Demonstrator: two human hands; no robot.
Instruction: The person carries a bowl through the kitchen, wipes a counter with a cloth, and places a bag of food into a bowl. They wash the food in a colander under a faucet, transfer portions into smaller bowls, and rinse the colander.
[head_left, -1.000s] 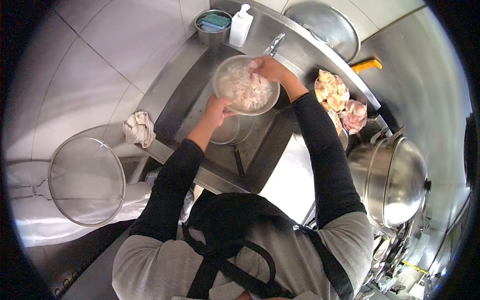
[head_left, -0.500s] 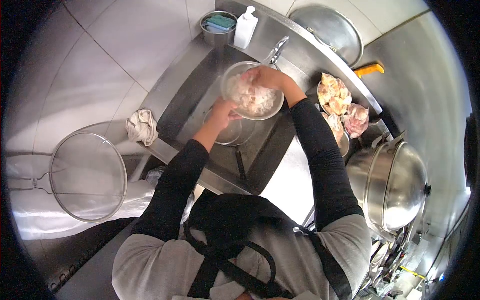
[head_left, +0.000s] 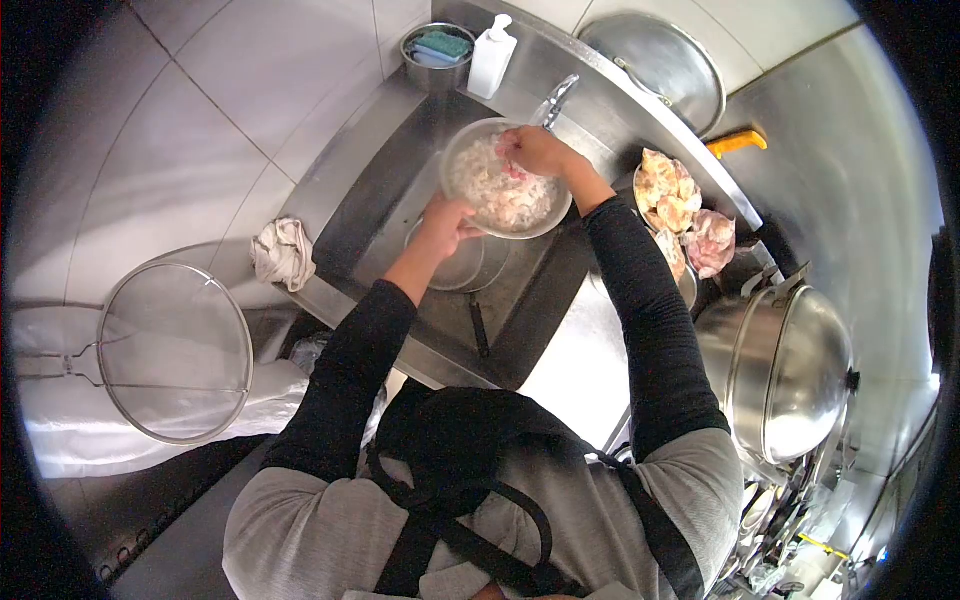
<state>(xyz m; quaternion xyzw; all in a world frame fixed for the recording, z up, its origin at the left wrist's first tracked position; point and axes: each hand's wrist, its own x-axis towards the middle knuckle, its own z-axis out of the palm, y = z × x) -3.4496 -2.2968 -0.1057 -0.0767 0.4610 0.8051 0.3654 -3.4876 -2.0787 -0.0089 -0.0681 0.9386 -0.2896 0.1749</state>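
A metal bowl [head_left: 485, 220] full of pale, pinkish-white wet pieces [head_left: 515, 205] is held over the sink [head_left: 535, 335], under the faucet [head_left: 560, 100]. Gripping its lower left rim is my left hand [head_left: 443, 222], thumb along the edge. My right hand [head_left: 540, 150] reaches over the far right rim, its fingers curled around some pinkish pieces in the bowl. Below the bowl, partly hidden by it and my left hand, a round strainer or pan [head_left: 460, 265] with a black handle [head_left: 479, 325] lies in the sink.
Right of the sink stand a dish of raw-looking meat pieces [head_left: 668, 190], a pinkish bagged lump [head_left: 711, 243] and a large lidded pot [head_left: 790, 375]. An orange-handled tool [head_left: 738, 142], a soap bottle [head_left: 491, 58], a crumpled cloth [head_left: 282, 253] and a round mesh sieve [head_left: 176, 355] surround it.
My right hand has shifted slightly right and up within the bowl, so more of the pale pieces show. The left hand keeps its hold on the rim.
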